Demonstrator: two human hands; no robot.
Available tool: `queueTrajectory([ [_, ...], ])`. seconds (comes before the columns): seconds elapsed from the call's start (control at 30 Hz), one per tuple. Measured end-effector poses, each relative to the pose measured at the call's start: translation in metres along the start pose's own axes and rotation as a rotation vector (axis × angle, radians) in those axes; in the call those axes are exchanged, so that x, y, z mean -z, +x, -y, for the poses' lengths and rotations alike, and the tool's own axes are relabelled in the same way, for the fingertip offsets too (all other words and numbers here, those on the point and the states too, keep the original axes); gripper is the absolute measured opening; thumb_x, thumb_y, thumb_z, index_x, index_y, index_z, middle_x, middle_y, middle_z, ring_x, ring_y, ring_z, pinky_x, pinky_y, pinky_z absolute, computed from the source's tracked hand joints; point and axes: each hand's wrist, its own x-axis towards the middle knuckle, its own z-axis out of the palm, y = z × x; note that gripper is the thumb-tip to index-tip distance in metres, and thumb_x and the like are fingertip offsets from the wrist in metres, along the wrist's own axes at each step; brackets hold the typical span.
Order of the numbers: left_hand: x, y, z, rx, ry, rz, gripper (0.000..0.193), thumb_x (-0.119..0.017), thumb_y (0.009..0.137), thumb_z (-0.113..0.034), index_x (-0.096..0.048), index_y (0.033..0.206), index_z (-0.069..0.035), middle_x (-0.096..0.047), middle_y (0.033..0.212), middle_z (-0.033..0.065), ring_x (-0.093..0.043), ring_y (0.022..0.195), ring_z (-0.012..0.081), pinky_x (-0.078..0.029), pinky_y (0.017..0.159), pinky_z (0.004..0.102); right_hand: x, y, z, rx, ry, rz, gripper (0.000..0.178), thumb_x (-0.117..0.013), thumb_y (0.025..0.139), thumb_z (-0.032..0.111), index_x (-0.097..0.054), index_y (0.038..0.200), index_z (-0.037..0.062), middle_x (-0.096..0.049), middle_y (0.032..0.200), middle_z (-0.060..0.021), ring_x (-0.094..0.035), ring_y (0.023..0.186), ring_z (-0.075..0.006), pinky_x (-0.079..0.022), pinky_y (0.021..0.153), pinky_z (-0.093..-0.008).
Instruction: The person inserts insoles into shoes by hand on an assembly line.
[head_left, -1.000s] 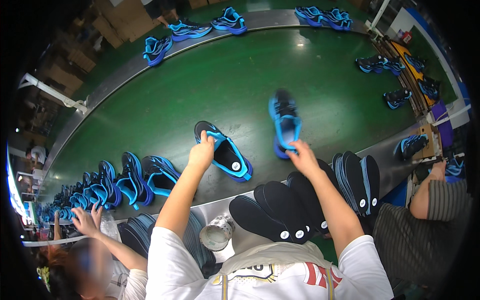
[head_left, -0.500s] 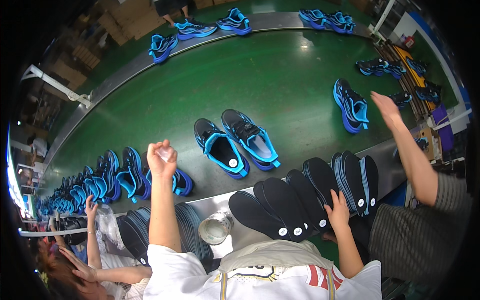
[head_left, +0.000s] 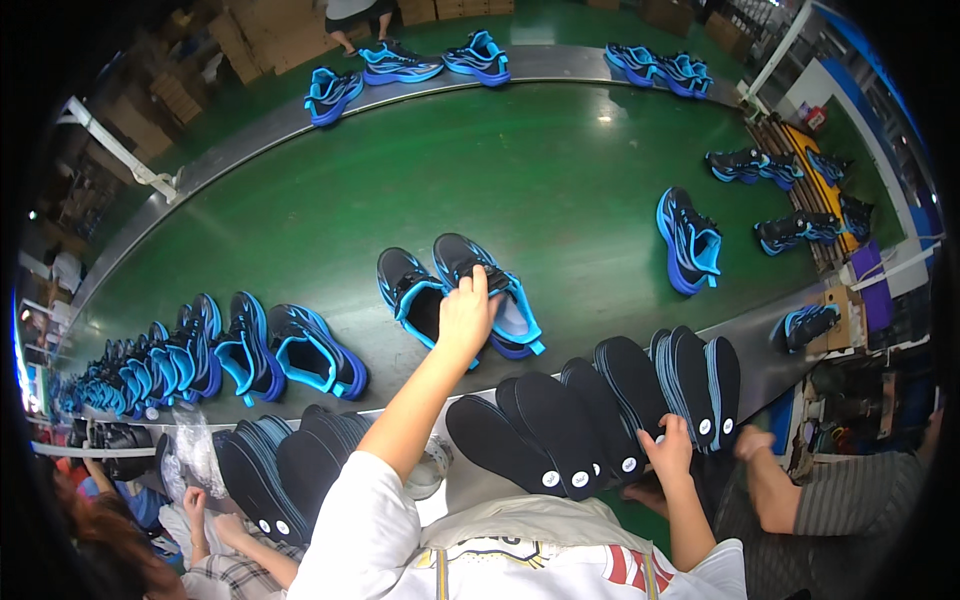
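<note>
My left hand (head_left: 468,312) reaches forward onto a black and blue sneaker (head_left: 512,318), fingers closed at its tongue and laces. Close against it on the left stands the matching sneaker (head_left: 398,272), partly covered by my wrist. At my right, the right hand (head_left: 668,447) has its fingers curled over the heel end of a black insole (head_left: 630,375), lying among a fanned row of insoles. Round white stickers mark several insole heels. Just what the left fingertips pinch inside the shoe opening is hidden.
A long row of sneakers (head_left: 240,350) runs along the green belt (head_left: 540,160) to the left. One sneaker (head_left: 690,245) stands at the right. More insole stacks (head_left: 250,475) and a cup (head_left: 428,472) are by my left arm. Co-workers sit on both sides, one arm (head_left: 775,490) at right.
My left hand has come forward and right, down onto the right-hand sneaker of the pair. My right hand's fingers have drawn back and curled. The co-worker's arm at right has pulled back.
</note>
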Motion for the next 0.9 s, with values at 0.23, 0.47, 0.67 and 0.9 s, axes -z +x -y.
queueTrajectory([
  [0.23,-0.005,0.044,0.01,0.055,-0.553,-0.013,0.04,-0.056,0.082,-0.027,-0.049,0.1,0.007,-0.056,0.086,0.0264,-0.054,0.082,0.0426,-0.044,0.072,0.0426,0.062,0.055,0.024,-0.127,0.8,-0.013,0.017,-0.065,0.076,0.012,-0.057,0.081,-0.0027,-0.054,0.082,-0.0077,-0.052,0.065,-0.0112,-0.042,0.058,-0.0216],
  [0.47,-0.029,0.052,0.033,0.466,-0.885,0.218,0.048,-0.051,0.083,-0.046,-0.057,0.086,0.001,-0.049,0.057,0.0032,-0.046,0.05,0.0117,-0.036,0.046,0.0252,0.102,0.112,0.157,0.186,0.811,0.582,0.019,-0.066,0.074,0.015,-0.064,0.076,-0.0038,-0.059,0.073,-0.0067,-0.054,0.063,-0.0095,-0.043,0.056,-0.0232],
  [0.67,-0.022,0.045,0.02,0.512,-1.158,0.383,0.05,-0.053,0.081,-0.051,-0.059,0.075,-0.002,-0.043,0.054,-0.0037,-0.036,0.047,0.0048,-0.027,0.042,0.0213,0.085,0.157,0.182,0.266,0.352,0.792,0.021,-0.069,0.063,0.021,-0.066,0.07,0.0008,-0.061,0.061,-0.0111,-0.057,0.056,-0.0159,-0.045,0.055,-0.0299],
  [0.9,-0.028,0.043,0.021,0.451,-1.172,0.417,0.046,-0.051,0.083,-0.048,-0.057,0.07,-0.004,-0.042,0.053,-0.0042,-0.036,0.048,0.0045,-0.027,0.042,0.0212,-0.017,0.149,0.217,0.644,-0.125,0.443,0.016,-0.055,0.07,0.007,-0.064,0.079,-0.003,-0.054,0.093,-0.0234,-0.055,0.087,-0.0347,-0.046,0.078,-0.0391],
])
